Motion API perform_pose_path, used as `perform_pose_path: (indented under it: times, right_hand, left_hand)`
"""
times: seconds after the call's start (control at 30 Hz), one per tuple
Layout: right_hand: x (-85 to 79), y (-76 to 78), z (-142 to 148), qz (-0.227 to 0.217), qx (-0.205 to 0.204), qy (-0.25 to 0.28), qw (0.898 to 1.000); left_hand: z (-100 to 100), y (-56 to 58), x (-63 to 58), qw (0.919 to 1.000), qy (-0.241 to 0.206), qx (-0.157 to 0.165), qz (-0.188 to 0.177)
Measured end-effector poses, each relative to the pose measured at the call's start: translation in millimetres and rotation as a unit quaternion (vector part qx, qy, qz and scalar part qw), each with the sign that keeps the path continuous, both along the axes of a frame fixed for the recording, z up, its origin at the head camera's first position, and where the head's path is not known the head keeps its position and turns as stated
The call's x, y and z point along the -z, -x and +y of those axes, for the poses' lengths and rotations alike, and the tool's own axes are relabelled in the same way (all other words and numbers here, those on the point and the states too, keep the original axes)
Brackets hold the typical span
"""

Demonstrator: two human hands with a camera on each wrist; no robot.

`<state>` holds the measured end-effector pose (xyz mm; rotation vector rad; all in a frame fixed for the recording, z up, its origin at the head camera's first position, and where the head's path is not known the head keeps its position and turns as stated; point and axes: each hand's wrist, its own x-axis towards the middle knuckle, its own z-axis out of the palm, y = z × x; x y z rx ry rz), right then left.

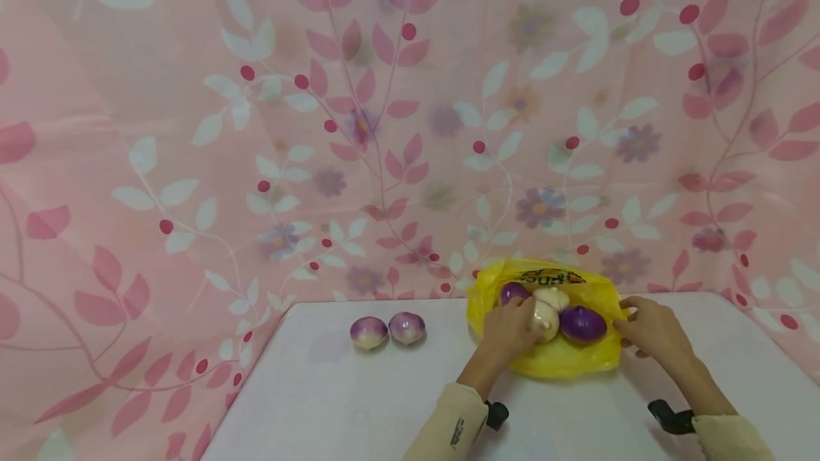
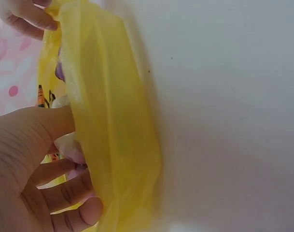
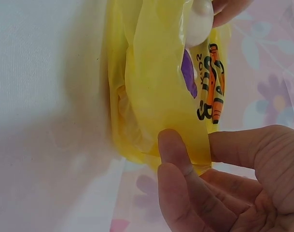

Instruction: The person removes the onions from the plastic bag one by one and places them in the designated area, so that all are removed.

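A yellow plastic bag lies with its mouth open, holding several toy onions. Inside it are a dark purple onion, another purple one at the left, and pale ones between them. My left hand reaches into the mouth, its thumb and fingers around a pale onion, partly hidden by the bag's near side. With thumb and fingers my right hand pinches the bag's right edge, seen closely beside the fingertips in the right wrist view.
Two purple-and-white onions, one beside the other, sit on the white table left of the bag. A pink floral curtain hangs behind the table's far edge.
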<state>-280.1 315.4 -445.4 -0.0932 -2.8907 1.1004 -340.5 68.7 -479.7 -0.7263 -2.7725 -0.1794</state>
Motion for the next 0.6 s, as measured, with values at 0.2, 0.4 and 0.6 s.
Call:
perform_pose_path:
  times: [0.2, 0.4, 0.6]
  right_hand:
    - [-1.9, -0.8, -0.9, 0.005, -0.003, 0.002, 1.000]
    - [-1.0, 0.4, -0.6, -0.005, -0.002, 0.002, 1.000]
    - [2.5, 3.2, 0.1, -0.011, 0.002, 0.002, 1.000]
  left_hand:
    - [0.7, 0.5, 2.6, 0.9999, 0.006, 0.009, 0.001]
    - [2.1, -2.3, 1.9, 0.9997, 0.014, 0.003, -0.017]
    - [4.4, -5.5, 2.5, 0.9995, 0.023, 0.000, -0.022]
